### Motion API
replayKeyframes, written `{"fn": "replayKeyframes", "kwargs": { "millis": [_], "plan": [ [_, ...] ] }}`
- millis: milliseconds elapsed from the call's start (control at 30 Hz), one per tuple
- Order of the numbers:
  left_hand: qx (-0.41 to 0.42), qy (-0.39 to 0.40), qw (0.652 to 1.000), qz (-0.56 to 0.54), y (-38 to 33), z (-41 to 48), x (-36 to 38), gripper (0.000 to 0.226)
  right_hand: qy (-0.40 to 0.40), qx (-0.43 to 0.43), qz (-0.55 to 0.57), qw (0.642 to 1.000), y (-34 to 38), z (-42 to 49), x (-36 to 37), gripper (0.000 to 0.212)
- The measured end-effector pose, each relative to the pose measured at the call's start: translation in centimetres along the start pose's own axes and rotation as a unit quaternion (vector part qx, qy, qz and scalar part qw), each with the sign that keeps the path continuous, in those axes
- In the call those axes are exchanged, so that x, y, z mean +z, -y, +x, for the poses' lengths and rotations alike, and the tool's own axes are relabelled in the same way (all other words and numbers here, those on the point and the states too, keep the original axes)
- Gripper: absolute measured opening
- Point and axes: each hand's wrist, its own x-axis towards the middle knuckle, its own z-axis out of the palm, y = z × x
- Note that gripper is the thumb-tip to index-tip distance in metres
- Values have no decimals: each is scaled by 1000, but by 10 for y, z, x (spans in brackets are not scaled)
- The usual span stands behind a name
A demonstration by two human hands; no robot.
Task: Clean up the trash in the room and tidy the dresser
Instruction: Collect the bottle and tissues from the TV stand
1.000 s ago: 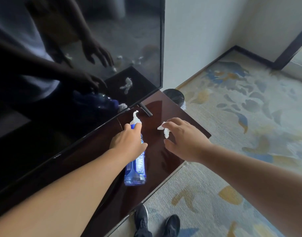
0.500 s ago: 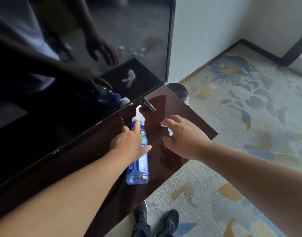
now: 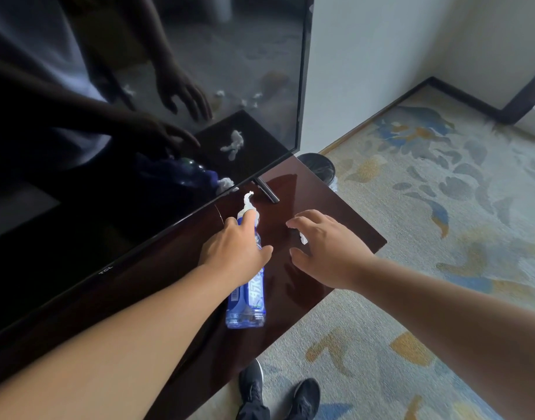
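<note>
A blue plastic bottle [image 3: 248,298] lies on its side on the glossy dark brown dresser [image 3: 336,225]. A twisted white tissue [image 3: 247,203] sits at the bottle's neck end. My left hand [image 3: 234,251] lies over the bottle's upper half, thumb out to the right, index finger stretched forward and touching that tissue. My right hand [image 3: 327,248] hovers just right of the bottle with its fingers spread and bent. A small white tissue scrap [image 3: 303,237] shows under its palm; the fingers do not pinch it.
A large black TV screen [image 3: 139,147] fills the left, its foot [image 3: 267,192] standing just beyond the tissue. A black trash bin [image 3: 317,166] stands on the patterned carpet [image 3: 427,207] past the dresser's far end. My black shoes [image 3: 278,395] are at the near edge.
My right hand, which held the small tissue at its fingertips, has spread its fingers over it. My left index finger has slid forward onto the tissue at the bottle's neck.
</note>
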Motion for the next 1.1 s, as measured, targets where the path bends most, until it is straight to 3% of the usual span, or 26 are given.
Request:
{"fn": "replayKeyframes", "kwargs": {
  "millis": [133,300,500,767,933,1100],
  "plan": [
    [-20,-9,1000,-17,15,-9,-6,53,22,52,23,998,14,0,12,56],
    [-39,-33,999,7,41,-20,-14,61,127,191,128,965,47,18,45,75],
    [-62,-33,997,7,63,-31,-16,59,136,286,205,926,72,37,82,85],
    [-50,-17,999,4,67,-35,-14,54,102,357,245,895,77,41,98,59],
    [-28,-17,999,5,63,-27,-18,51,56,359,298,883,57,21,73,60],
    [12,-4,1000,21,47,-6,-12,48,-40,331,358,872,17,-12,34,60]
  ]
}}
